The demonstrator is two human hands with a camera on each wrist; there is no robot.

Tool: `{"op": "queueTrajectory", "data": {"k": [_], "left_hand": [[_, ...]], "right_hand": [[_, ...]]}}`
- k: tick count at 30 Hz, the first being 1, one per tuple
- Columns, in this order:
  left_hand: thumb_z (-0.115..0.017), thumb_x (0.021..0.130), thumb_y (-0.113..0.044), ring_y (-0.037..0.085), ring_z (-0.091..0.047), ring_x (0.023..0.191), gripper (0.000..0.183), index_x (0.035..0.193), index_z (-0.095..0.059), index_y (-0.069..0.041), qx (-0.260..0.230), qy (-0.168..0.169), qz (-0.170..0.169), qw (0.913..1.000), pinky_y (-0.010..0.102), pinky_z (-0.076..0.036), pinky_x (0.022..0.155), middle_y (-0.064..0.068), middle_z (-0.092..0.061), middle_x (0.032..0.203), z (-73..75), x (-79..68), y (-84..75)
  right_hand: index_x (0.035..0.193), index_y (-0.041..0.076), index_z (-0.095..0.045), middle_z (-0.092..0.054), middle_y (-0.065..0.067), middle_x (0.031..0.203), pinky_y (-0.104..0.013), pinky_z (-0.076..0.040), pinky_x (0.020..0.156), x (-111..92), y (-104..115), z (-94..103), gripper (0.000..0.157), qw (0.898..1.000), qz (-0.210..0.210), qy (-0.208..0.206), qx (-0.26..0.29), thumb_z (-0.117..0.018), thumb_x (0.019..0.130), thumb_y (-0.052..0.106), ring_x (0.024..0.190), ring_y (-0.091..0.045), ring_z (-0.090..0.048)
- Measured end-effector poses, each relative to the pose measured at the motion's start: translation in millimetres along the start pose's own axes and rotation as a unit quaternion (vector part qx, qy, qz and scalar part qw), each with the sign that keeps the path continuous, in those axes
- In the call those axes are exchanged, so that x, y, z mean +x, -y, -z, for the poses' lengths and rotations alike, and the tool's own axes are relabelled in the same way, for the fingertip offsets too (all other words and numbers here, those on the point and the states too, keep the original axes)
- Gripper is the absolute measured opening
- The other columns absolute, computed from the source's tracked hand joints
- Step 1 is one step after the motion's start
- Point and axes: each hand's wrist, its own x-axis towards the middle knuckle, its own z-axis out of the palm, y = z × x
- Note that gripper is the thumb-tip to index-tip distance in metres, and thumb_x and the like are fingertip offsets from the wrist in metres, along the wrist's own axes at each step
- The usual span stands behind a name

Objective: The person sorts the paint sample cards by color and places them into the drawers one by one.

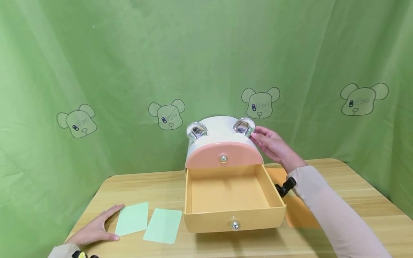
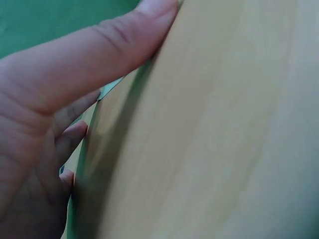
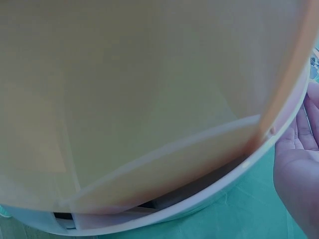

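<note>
while the right hand extends loose fingers beside one silvery ear, the white-topped box stands on the wooden table, yellow drawer jutting out below a rounded peach front (glossy, with a shiny knob). the left hand rests, thumb and fingers spread apart, at a pale green card's edge.

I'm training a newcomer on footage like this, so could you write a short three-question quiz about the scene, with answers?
1. True or false: the yellow drawer is pushed fully shut.
2. How many green cards lie on the table?
3. Nearest the left grip is: A) the orange sheet; B) a green card; C) the pink front.

Key: 1 false, it stands open; 2 two; 3 B.
</note>
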Motion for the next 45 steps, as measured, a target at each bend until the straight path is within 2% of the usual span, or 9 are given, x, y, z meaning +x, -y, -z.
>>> {"op": "queueTrajectory", "data": {"k": [2,6,18,24,29,33,36,41,45], "left_hand": [[-0.082,0.067,-0.028,-0.014,-0.021,0.126,0.090,0.143,-0.037,-0.010,0.018,-0.006,-0.001,0.9998,0.035,-0.035,0.103,0.022,-0.037,0.145,0.5,0.2,-0.8],[-0.082,0.069,-0.029,-0.011,-0.027,0.125,0.087,0.143,-0.038,-0.010,0.008,-0.012,-0.007,0.9999,0.015,-0.031,0.099,0.020,-0.040,0.143,-0.8,0.1,-0.3],[-0.082,0.069,-0.033,-0.005,-0.032,0.125,0.086,0.140,-0.041,-0.008,0.011,-0.031,-0.002,0.9995,0.008,-0.024,0.098,0.017,-0.045,0.141,-3.8,0.3,-0.7],[-0.082,0.070,-0.027,-0.014,-0.025,0.125,0.088,0.143,-0.037,-0.005,-0.020,-0.022,-0.013,0.9995,0.004,-0.021,0.096,0.023,-0.039,0.143,-2.7,-5.0,6.1],[-0.082,0.070,-0.028,-0.018,-0.019,0.125,0.089,0.143,-0.037,-0.005,-0.010,-0.017,-0.027,0.9994,-0.001,-0.016,0.095,0.028,-0.037,0.143,-1.7,-6.3,7.8],[-0.082,0.070,-0.030,-0.019,-0.016,0.124,0.090,0.143,-0.037,-0.006,-0.010,-0.008,-0.016,0.9998,-0.001,-0.014,0.094,0.029,-0.034,0.144,-0.6,-5.9,4.6],[-0.082,0.068,-0.031,-0.003,-0.021,0.132,0.091,0.144,-0.037,-0.007,0.016,-0.007,-0.012,0.9998,0.004,-0.018,0.097,0.028,-0.035,0.144,0.7,-5.7,1.1],[-0.083,0.066,-0.032,0.043,-0.030,0.130,0.095,0.144,-0.036,-0.006,0.032,0.001,-0.011,0.9994,0.004,-0.014,0.097,0.026,-0.035,0.144,1.5,-4.2,-2.9],[-0.084,0.066,-0.034,0.048,-0.034,0.127,0.093,0.142,-0.039,-0.004,0.034,-0.006,-0.015,0.9993,0.003,-0.014,0.097,0.025,-0.039,0.142,0.6,-3.6,-3.9]], "right_hand": [[0.102,0.013,-0.066,-0.068,0.000,0.104,-0.017,-0.046,0.091,0,0,0.3,0.029,1.000,0.001,-0.002,0.001,-0.048,0.093,-0.006,0.098,-0.009,-0.062],[0.102,0.013,-0.067,-0.068,-0.001,0.104,-0.017,-0.047,0.091,1,0,1.4,0.030,1.000,0.003,-0.001,0.005,-0.047,0.093,-0.007,0.097,-0.009,-0.062],[0.102,0.013,-0.067,-0.068,-0.001,0.102,-0.017,-0.047,0.090,0,0,2.4,0.031,1.000,0.009,0.001,0.008,-0.046,0.093,-0.008,0.096,-0.010,-0.063],[0.102,0.013,-0.067,-0.068,-0.001,0.103,-0.017,-0.047,0.090,1,-2,1.2,0.028,1.000,0.001,-0.002,0.005,-0.049,0.092,-0.006,0.097,-0.010,-0.062],[0.102,0.013,-0.067,-0.068,0.000,0.104,-0.017,-0.047,0.091,1,-2,0.8,0.028,1.000,-0.003,-0.003,0.006,-0.050,0.092,-0.006,0.098,-0.009,-0.062],[0.102,0.014,-0.067,-0.068,0.000,0.104,-0.017,-0.047,0.090,1,-2,0.3,0.028,1.000,-0.002,-0.003,0.005,-0.049,0.092,-0.006,0.097,-0.009,-0.062],[0.101,0.013,-0.067,-0.068,0.000,0.103,-0.017,-0.047,0.090,1,-1,0.1,0.028,1.000,0.000,-0.004,0.006,-0.049,0.092,-0.006,0.096,-0.009,-0.063],[0.101,0.013,-0.067,-0.068,-0.001,0.102,-0.017,-0.047,0.090,1,-1,-0.4,0.028,1.000,0.007,0.002,0.012,-0.048,0.093,-0.007,0.096,-0.010,-0.063],[0.100,0.011,-0.066,-0.067,-0.001,0.102,-0.017,-0.047,0.090,1,-1,-0.9,0.027,1.000,0.010,0.007,0.019,-0.049,0.092,-0.007,0.096,-0.010,-0.062]]}}
